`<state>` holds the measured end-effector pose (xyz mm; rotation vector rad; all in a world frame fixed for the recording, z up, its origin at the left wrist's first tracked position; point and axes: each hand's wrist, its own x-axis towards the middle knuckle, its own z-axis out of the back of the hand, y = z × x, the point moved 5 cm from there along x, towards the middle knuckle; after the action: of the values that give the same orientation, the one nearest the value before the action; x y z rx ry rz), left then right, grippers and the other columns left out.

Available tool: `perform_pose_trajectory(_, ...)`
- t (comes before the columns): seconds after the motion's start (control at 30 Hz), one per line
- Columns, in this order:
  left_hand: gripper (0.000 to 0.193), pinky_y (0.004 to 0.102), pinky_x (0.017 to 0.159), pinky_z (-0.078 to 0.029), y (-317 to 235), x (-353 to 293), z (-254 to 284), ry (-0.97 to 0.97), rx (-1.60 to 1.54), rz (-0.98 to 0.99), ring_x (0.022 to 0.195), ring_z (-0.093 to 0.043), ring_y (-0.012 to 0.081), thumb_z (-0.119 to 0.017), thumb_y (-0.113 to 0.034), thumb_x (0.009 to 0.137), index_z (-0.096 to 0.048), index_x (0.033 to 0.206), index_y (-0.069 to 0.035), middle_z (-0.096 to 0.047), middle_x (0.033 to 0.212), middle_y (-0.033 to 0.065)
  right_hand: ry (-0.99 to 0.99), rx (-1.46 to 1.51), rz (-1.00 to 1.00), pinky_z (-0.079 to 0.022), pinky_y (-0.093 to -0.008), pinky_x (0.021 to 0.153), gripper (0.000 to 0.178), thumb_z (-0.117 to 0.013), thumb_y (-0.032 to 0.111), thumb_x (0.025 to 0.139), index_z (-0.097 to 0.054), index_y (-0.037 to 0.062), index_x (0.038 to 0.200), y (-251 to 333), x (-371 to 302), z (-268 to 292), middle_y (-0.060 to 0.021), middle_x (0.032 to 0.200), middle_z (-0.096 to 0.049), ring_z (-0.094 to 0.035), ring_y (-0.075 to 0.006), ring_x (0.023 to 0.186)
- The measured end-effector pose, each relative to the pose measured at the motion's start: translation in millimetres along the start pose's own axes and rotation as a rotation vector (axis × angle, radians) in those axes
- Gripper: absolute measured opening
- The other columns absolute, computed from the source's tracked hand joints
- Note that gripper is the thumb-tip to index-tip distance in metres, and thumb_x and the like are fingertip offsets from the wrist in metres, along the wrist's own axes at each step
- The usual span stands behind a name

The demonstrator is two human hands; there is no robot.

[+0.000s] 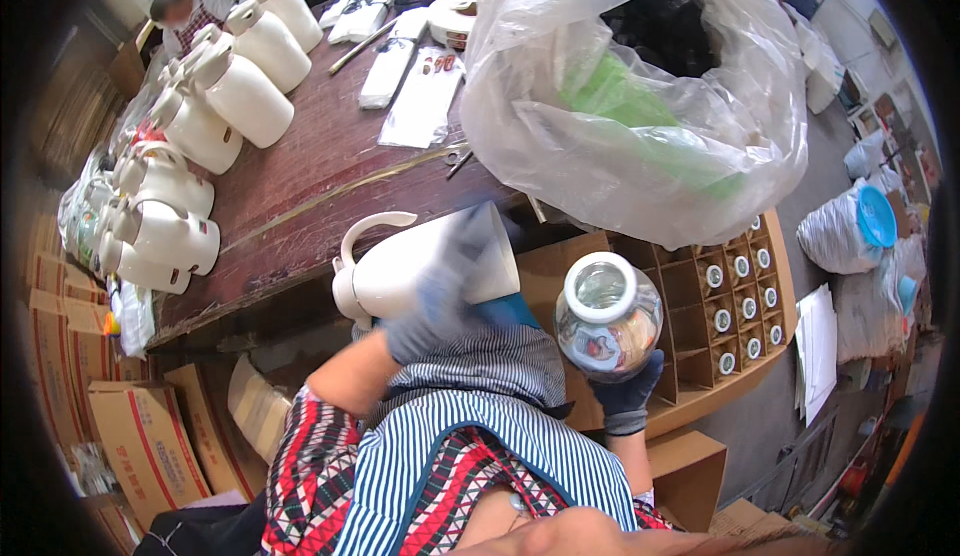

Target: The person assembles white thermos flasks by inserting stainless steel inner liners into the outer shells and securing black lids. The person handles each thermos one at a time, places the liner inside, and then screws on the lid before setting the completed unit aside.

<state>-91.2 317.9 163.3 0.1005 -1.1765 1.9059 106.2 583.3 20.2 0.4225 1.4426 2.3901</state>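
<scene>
Apron: striped, nearest the lens, at 6 o'clock [400, 461]; clock laid over the middle of the view.
Jug: white jug [385, 274] on its side just left of centre, between apron and table [310, 191]; handle up toward 11, wide end toward 3, looks open.
Left hand: grey-gloved left hand [440, 301] across the jug's body, motion-blurred; can't tell how far the fingers are closed or whether they grip.
Right hand: dark-gloved right hand [630, 396] cupped under the glass bottle [640, 328], fingers curled to its base, bottle held.
Bottle: 4 o'clock, tilted, white-rimmed mouth up, outside the jug and above the near side of the divided carton [720, 393].
Done, by my read: bottle in hand, jug laid over; the two are apart, not yet joined. Jug looks mid-handling.
Left over: white-rimmed necks [749, 308] in carton cells at 3 to 4.
Jug row: upright white jugs [245, 101] at 10; can't tell what's inside, so no finished count.
Bag: clear plastic bag [540, 86], 1 o'clock, overhangs the carton.
</scene>
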Motion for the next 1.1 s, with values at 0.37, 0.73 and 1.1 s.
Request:
perform_pose_trajectory(0.37, 0.073, 0.0527, 0.12, -0.033, 82, -100, 75, -0.086, 0.544, 0.524, 0.146, -0.038, 0.0404, -0.076, -0.039, 0.087, -0.051, 0.151, -0.016, -0.045, 0.155, 0.0179, 0.22, 0.64, -0.326, -0.041, -0.0451, 0.117, 0.075, -0.064, 0.025, 0.087, -0.039, 0.0058, 0.155, -121, 69, -7, -0.0142, 0.151, -0.05, -0.05, -0.0326, 0.14)
perform_pose_trajectory(0.73, 0.036, 0.0336, 0.097, -0.051, 106, -150, 98, -0.218, -0.081, 0.935, 0.107, -0.065, 0.0198, -0.07, -0.016, 0.092, -0.066, 0.123, 0.001, -0.071, 0.117, 0.0108, 0.612, 0.555, -0.344, -0.039, -0.0381, 0.117, 0.092, -0.081, 0.017, 0.09, -0.025, -0.0023, 0.161, -23, 72, -53, -0.0185, 0.16, -0.037, -0.041, -0.027, 0.144)
perform_pose_trajectory(1.1, 0.045, 0.0316, 0.102, -0.05, 63, -103, 66, -0.262, -0.372, 0.934, 0.112, -0.065, 0.0179, -0.074, -0.016, 0.093, -0.064, 0.134, 0.0, -0.07, 0.123, 0.0095, 0.648, 0.409, -0.245, -0.043, -0.0418, 0.114, 0.104, -0.093, 0.034, 0.073, -0.038, 0.0058, 0.156, 17, 65, -82, -0.0166, 0.148, -0.054, -0.053, -0.0302, 0.136)
